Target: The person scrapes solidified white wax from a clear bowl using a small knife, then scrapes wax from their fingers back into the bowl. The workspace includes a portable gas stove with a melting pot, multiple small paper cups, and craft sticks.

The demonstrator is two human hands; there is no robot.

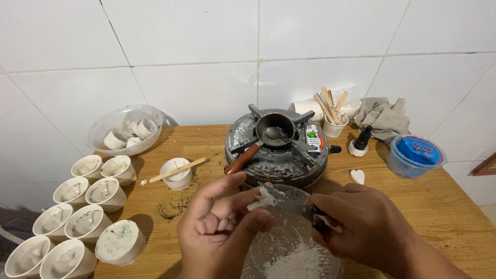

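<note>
My left hand (219, 225) pinches a small white lump of wax (262, 199) between thumb and fingers. My right hand (361, 225) grips a knife (292, 204) whose blade rests against that lump. Both hands hover over a clear glass bowl (266, 248) holding a heap of white shavings (297, 263). Just behind stands a round grey single-burner stove (248, 132) with a small metal pot (274, 126) on it, its reddish-brown handle pointing toward my left hand.
Several white cups (85, 222) with wicks line the left of the wooden table (444, 201). A cup with a wooden stick (177, 170), a clear bowl of cups (124, 129), a cup of sticks (333, 121), a dropper bottle (360, 140), a white heart (357, 176), a blue-lidded tub (416, 155) and a grey cloth (382, 116) surround the stove.
</note>
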